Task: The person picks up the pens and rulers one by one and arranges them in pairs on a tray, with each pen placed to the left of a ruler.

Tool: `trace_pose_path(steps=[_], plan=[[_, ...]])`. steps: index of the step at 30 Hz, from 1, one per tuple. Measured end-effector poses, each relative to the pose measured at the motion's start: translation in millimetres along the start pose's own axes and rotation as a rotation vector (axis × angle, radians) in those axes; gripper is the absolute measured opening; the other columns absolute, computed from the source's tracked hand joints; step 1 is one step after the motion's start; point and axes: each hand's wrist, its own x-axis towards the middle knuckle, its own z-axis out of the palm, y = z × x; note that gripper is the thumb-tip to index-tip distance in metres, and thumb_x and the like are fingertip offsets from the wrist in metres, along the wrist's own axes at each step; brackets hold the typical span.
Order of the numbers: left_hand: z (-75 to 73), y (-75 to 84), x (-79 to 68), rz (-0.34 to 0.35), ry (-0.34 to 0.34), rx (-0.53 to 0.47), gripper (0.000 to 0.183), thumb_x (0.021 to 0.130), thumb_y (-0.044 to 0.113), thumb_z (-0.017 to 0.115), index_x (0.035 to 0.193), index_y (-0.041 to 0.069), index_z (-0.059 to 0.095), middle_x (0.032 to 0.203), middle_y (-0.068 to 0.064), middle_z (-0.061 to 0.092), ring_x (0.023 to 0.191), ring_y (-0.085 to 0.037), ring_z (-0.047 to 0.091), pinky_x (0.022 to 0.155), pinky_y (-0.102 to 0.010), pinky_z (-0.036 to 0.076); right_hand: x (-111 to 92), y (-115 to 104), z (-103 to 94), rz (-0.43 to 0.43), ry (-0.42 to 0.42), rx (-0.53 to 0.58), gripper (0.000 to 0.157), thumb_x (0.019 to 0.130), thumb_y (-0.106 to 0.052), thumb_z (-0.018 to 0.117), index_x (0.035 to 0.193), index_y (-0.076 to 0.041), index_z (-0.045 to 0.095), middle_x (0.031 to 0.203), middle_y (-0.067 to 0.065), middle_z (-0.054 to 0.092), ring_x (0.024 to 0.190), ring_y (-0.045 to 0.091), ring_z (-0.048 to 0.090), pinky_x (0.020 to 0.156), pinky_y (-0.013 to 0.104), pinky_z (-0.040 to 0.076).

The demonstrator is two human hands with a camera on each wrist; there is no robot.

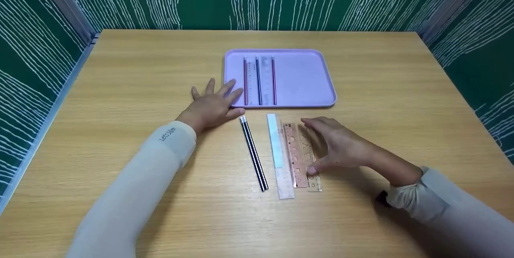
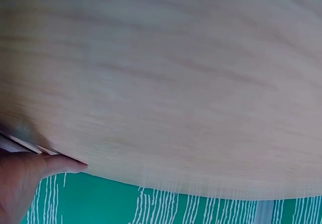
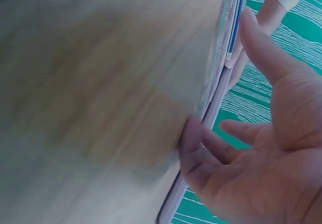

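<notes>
The left hand [image 1: 212, 107] is spread at the centre left of the head view, its straight fingers resting over the lower-left corner of the lilac tray [image 1: 303, 77] and gripping nothing. The right hand [image 1: 343, 143], right of centre, arches over the clear stencil [image 1: 314, 183], thumb and fingers apart; whether it touches the stencil I cannot tell. Just left of that lies the pink stencil [image 1: 295, 157], then the long ruler [image 1: 284, 181] with its pale blue strip, then two striped pencils [image 1: 253, 153] side by side, slanting below the left thumb. In the tray's left half, at upper centre, a dark blue pencil [image 1: 258, 81] and two red pencils [image 1: 274, 81] stand in line with two clear rulers [image 1: 266, 83] between them. All this is on the wooden table [image 1: 140, 69], before a green wall [image 1: 200, 1] streaked white
</notes>
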Motion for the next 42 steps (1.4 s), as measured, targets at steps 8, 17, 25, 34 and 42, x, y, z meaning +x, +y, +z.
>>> trace_pose_path(steps=[8,17,25,34,42], plan=[[-0.1,0.1,-0.2,0.001,-0.001,-0.003,0.076,0.098,0.078,0.027,0.164,0.042,0.011,0.174,0.007,-0.003,0.155,-0.052,-0.008,0.109,-0.086,-0.002,-7.1,-4.6,2.9,-0.001,-0.049,-0.1,0.139,0.055,-0.065,0.092,0.164,-0.019,0.021,0.166,0.015,0.027,0.152,0.039,0.025,0.116,0.063,0.035],[-0.9,1.5,0.2,0.0,0.001,-0.002,0.076,0.098,0.077,0.029,0.164,0.042,0.013,0.174,0.006,-0.001,0.156,-0.052,-0.007,0.109,-0.086,-0.001,-9.5,-7.8,2.8,-0.004,-0.037,-0.172,0.139,0.056,-0.062,0.094,0.164,-0.018,0.02,0.168,0.011,0.026,0.151,0.035,0.027,0.112,0.063,0.041],[-0.1,1.1,0.1,0.001,0.002,-0.003,0.076,0.098,0.077,0.029,0.164,0.042,0.013,0.174,0.006,-0.002,0.156,-0.052,-0.008,0.109,-0.086,-0.002,-9.6,-9.4,0.7,0.024,-0.055,-0.196,0.141,0.054,-0.07,0.09,0.165,-0.022,0.017,0.169,0.007,0.025,0.151,0.033,0.028,0.111,0.065,0.04],[-1.0,1.3,0.2,0.002,-0.003,-0.007,0.077,0.097,0.077,0.029,0.164,0.042,0.012,0.174,0.007,-0.003,0.156,-0.051,-0.009,0.109,-0.085,-0.003,-8.9,-7.2,1.1,0.002,-0.049,-0.253,0.141,0.054,-0.072,0.088,0.165,-0.02,0.018,0.166,0.011,0.031,0.149,0.037,0.03,0.113,0.068,0.033],[-0.6,0.3,-0.9,-0.007,-0.004,-0.01,0.077,0.097,0.078,0.028,0.163,0.043,0.012,0.174,0.007,-0.003,0.156,-0.051,-0.009,0.109,-0.085,-0.003,-6.9,-7.1,1.6,-0.007,-0.034,-0.253,0.142,0.052,-0.07,0.09,0.165,-0.022,0.019,0.164,0.011,0.036,0.148,0.037,0.032,0.111,0.069,0.034]])
